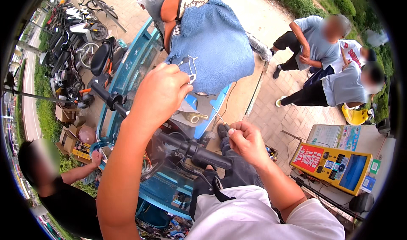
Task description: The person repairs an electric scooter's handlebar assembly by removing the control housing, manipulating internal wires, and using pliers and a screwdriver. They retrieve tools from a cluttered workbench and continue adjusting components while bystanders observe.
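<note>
My right hand [248, 140] grips a screwdriver [220, 116] by its dark handle, and its thin metal shaft points up and left. Higher up and to the left, my left hand [167, 87] is closed in a pinch. At its fingertips is a thin white looped piece [193, 68], whose exact kind I cannot make out. Behind it, a blue towel [218, 40] is draped over a seat with an orange-brown backrest [169, 4]. A handlebar with a black grip [210, 157] passes beneath my forearms.
The blue frame [127, 66] of a vehicle surrounds the handlebar. At the lower left a person in black [68, 204] reaches toward the frame. Several people stand at the right, one in grey-blue [320, 36]. A yellow charging-type box [330, 166] stands nearer. Parked scooters [78, 32] line the left.
</note>
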Demonstrator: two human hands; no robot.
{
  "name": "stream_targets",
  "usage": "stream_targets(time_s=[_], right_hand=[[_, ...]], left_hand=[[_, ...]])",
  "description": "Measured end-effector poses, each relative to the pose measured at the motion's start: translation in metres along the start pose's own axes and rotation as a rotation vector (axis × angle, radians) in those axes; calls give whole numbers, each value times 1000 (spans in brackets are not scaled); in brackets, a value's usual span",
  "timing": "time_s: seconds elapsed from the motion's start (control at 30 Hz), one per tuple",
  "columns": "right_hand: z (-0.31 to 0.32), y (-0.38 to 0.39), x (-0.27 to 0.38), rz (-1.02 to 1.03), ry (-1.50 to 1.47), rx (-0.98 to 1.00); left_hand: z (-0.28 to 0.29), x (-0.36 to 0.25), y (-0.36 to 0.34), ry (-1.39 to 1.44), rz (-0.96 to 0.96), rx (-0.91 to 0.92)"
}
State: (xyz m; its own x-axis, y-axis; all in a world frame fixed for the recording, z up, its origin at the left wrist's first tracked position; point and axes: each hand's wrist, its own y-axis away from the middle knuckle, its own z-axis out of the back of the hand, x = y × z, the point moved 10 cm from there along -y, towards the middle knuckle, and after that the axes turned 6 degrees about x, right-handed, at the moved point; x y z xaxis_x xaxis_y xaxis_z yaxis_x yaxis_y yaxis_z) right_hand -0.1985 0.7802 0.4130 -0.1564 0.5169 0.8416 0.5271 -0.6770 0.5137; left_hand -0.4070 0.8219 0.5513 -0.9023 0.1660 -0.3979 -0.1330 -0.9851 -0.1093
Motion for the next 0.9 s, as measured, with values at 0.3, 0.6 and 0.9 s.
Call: stream_targets(time_s=[0.3, 0.6, 0.9], right_hand=[[118, -35, -118, -349, -180, -78], [125, -64, -99, -388, -162, 87], [-30, -39, 15, -155, -109, 633]], left_hand=[[-256, 158, -150, -43, 495, 509], [-111, 181, -194, 310, 479, -72], [61, 106, 52, 440, 703, -96]])
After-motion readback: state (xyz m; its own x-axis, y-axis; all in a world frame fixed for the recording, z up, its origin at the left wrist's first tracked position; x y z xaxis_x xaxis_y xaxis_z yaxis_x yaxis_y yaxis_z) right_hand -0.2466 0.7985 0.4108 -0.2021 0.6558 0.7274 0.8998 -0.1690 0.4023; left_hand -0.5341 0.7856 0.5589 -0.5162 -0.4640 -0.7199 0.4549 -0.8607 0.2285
